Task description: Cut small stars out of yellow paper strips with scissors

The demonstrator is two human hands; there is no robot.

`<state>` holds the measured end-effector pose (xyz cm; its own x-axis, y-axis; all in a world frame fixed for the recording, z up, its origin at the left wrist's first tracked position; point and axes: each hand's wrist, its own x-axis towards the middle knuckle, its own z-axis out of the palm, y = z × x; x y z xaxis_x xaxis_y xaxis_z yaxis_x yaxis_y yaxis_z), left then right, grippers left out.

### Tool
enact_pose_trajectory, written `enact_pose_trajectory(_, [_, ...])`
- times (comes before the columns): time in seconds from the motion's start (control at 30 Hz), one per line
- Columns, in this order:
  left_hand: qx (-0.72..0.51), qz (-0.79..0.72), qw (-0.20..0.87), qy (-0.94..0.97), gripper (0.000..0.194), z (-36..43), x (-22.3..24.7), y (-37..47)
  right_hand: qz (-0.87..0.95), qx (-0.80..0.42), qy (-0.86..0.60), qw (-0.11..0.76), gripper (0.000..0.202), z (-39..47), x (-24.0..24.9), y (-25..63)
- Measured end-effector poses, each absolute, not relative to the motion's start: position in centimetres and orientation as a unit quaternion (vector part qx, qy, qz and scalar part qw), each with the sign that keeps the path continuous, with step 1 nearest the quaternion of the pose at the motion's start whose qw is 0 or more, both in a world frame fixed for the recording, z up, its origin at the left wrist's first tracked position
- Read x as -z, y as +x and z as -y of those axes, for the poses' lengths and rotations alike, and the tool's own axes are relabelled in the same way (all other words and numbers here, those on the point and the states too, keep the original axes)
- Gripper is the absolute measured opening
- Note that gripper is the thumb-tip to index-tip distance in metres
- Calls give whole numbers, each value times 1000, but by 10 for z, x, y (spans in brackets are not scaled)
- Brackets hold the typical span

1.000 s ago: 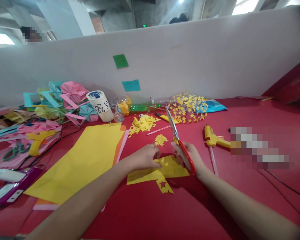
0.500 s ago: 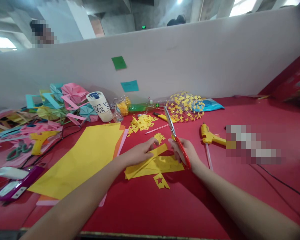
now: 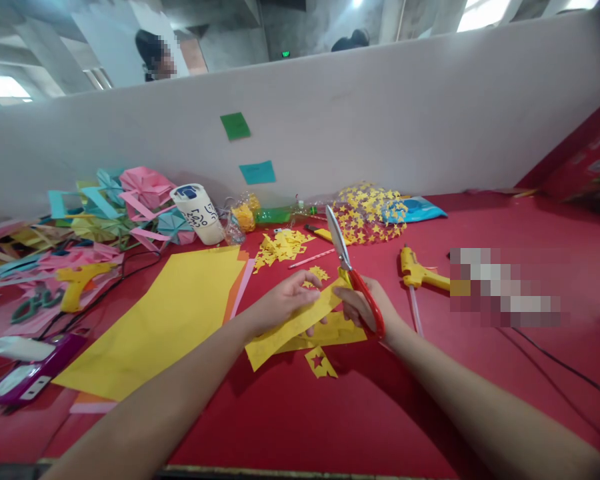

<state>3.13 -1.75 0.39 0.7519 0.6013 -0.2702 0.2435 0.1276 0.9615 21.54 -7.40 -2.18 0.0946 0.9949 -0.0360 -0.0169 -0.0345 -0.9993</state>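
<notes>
My left hand point(image 3: 286, 297) grips a yellow paper strip point(image 3: 300, 321), thumb on top and fingertips showing below its edge. In my right hand point(image 3: 380, 307) is a pair of scissors point(image 3: 337, 233) with red handles, blades pointing up and away. The right fingertips touch the strip's far right end. Beneath it more yellow strips point(image 3: 350, 328) lie on the table. A yellow scrap with a star-shaped hole point(image 3: 327, 370) lies just in front of them. Beyond my hands is a small heap of yellow paper stars point(image 3: 320, 273), partly hidden by my left hand.
Large yellow sheets point(image 3: 175, 320) lie left, over orange and pink ones. Behind are yellow scraps point(image 3: 283, 248), a white cup point(image 3: 200, 217) and a star-covered clear ball point(image 3: 370, 213). Glue guns point(image 3: 420, 273) point(image 3: 80, 283) with cords lie at both sides; a purple power strip point(image 3: 55, 363) is left.
My left hand has taken hold of the upper yellow strip and lifted it, its right end rising toward my right hand. The scissors stay in my right hand.
</notes>
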Motion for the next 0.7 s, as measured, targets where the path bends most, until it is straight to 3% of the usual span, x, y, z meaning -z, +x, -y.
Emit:
enact_pose_trajectory(0.07, [-114,-359,671,639,26,17,-2,29,470,-501,-503,524,37,71,27,220])
enact_pose_trajectory(0.17, [9,-333,636,696,27,19,7,21,475,-524,-480,520,40,66,37,226])
enact_pose_trajectory(0.27, [50,-291,511,807,30,27,13,17,473,-537,-475,512,39,65,44,227])
enact_pose_trajectory(0.37, [40,-260,370,891,18,38,13,20,469,-544,-477,506,36,66,47,224])
enact_pose_trajectory(0.5, [68,-244,373,892,5,44,7,26,465,-548,-472,512,34,69,48,222])
enact_pose_trajectory(0.6, [26,-255,445,858,8,25,6,22,461,-550,-465,518,34,70,48,224])
enact_pose_trajectory(0.7, [-129,-423,374,816,15,-14,6,10,458,-547,-467,521,37,68,49,226])
